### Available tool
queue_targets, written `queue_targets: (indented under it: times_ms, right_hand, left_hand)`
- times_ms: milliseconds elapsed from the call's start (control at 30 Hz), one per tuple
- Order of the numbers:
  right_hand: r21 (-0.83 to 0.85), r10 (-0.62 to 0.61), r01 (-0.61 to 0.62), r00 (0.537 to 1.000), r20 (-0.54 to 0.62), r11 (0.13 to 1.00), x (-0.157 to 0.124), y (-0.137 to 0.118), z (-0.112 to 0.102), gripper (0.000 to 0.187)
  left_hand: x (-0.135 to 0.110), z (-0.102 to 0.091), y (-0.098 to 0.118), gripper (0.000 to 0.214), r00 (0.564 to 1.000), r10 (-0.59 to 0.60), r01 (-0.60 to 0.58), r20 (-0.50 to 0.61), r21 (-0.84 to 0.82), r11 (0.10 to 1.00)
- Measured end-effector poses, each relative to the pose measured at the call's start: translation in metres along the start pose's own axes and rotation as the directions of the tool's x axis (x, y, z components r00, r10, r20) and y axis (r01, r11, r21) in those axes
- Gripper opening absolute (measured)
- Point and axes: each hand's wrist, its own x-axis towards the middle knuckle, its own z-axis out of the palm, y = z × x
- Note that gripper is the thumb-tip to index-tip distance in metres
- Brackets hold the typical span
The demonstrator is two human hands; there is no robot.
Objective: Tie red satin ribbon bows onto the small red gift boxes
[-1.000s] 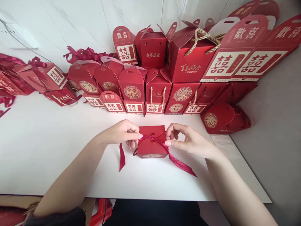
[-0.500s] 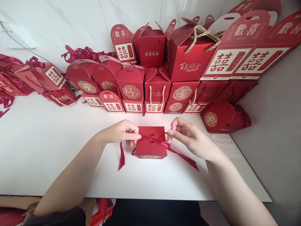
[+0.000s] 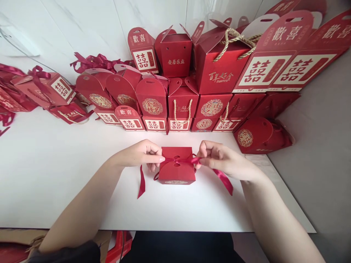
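A small red gift box (image 3: 176, 171) stands on the white table (image 3: 55, 175) in front of me. A dark red ribbon (image 3: 183, 160) runs across its top through the flap slots. My left hand (image 3: 142, 154) pinches the ribbon at the box's left edge; one tail (image 3: 142, 183) hangs down onto the table. At the right edge my right hand (image 3: 219, 157) is closed on the ribbon's other side, whose tail (image 3: 225, 180) trails right over the table. Both hands hold the ribbon stretched level across the box.
Several red gift boxes and bags (image 3: 181, 95) are stacked in rows along the white wall at the back. More ribboned boxes (image 3: 52, 89) lie at the far left. A round-fronted red box (image 3: 255, 137) lies tipped at the right. The table's right edge meets grey floor (image 3: 323, 153).
My right hand has shifted from an open pinch beside the box to a closed grip on the ribbon, pulling it level; the right tail now lies shorter and nearer the hand. The left hand has stayed put.
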Motion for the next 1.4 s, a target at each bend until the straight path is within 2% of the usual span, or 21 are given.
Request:
queue_targets:
  times_ms: [67, 133, 200, 400, 533, 700, 833, 933, 1067, 1133, 1200, 1300, 1400]
  right_hand:
    - [0.172, 0.026, -0.023, 1.0, -0.015, 0.985, 0.003, 0.003, 0.003, 0.012]
    - [0.215, 0.061, -0.052, 0.997, -0.038, 0.975, 0.007, 0.006, 0.007, 0.012]
    - [0.166, 0.047, -0.035, 0.996, -0.071, 0.986, 0.01, 0.008, 0.011, 0.015]
    - [-0.085, -0.172, 0.16, 0.973, -0.153, 0.983, 0.012, 0.008, 0.017, 0.011]
    - [-0.173, -0.172, 0.143, 0.972, -0.161, 0.974, 0.013, 0.011, 0.011, 0.011]
    - [-0.123, -0.143, 0.125, 0.979, -0.145, 0.985, 0.018, 0.018, 0.004, 0.012]
    - [-0.079, -0.133, 0.122, 0.98, -0.149, 0.989, 0.02, 0.02, 0.004, 0.015]
    - [-0.064, -0.131, 0.123, 0.981, -0.144, 0.99, 0.021, 0.021, 0.006, 0.019]
    - [-0.076, -0.129, 0.119, 0.982, -0.138, 0.99, 0.022, 0.021, 0.007, 0.021]
    - [-0.071, -0.129, 0.12, 0.982, -0.138, 0.99, 0.022, 0.021, 0.006, 0.022]
    - [-0.043, -0.122, 0.118, 0.985, -0.125, 0.992, 0.022, 0.022, 0.006, 0.021]
    - [-0.019, -0.109, 0.107, 0.989, -0.101, 0.994, 0.023, 0.023, 0.005, 0.021]
    - [-0.024, -0.106, 0.104, 0.989, -0.099, 0.994, 0.023, 0.022, 0.006, 0.023]
  left_hand:
    - [0.0, 0.0, 0.0, 0.026, 1.0, 0.004, -0.004, 0.004, -0.003, 1.0]
    - [0.0, 0.001, 0.0, 0.028, 1.0, 0.011, -0.011, 0.009, 0.002, 1.0]
    - [0.0, 0.001, 0.0, 0.03, 1.0, 0.016, -0.016, 0.001, 0.013, 1.0]
    - [0.001, 0.002, 0.0, 0.033, 1.0, 0.004, -0.004, 0.029, 0.026, 1.0]
    - [0.0, -0.001, -0.001, 0.029, 0.996, 0.02, -0.024, 0.088, 0.047, 0.999]
    - [-0.006, -0.011, -0.003, 0.021, 0.976, 0.053, -0.08, 0.211, 0.123, 0.989]
    - [-0.015, -0.013, 0.003, 0.014, 0.962, 0.229, -0.259, 0.152, 0.218, 0.941]
    - [-0.015, -0.008, 0.009, 0.01, 0.92, 0.372, -0.391, 0.119, 0.255, 0.884]
    - [0.002, 0.006, 0.003, 0.012, 0.849, 0.527, -0.528, 0.045, 0.121, 0.84]
    - [0.013, 0.015, -0.005, 0.017, 0.843, 0.538, -0.538, -0.013, 0.019, 0.843]
    - [0.022, 0.023, -0.012, 0.019, 0.857, 0.506, -0.51, -0.096, -0.026, 0.86]
    - [0.027, 0.03, -0.015, 0.02, 0.873, 0.428, -0.444, -0.236, -0.02, 0.896]
    - [0.025, 0.032, -0.011, 0.02, 0.882, 0.385, -0.404, -0.273, -0.013, 0.915]
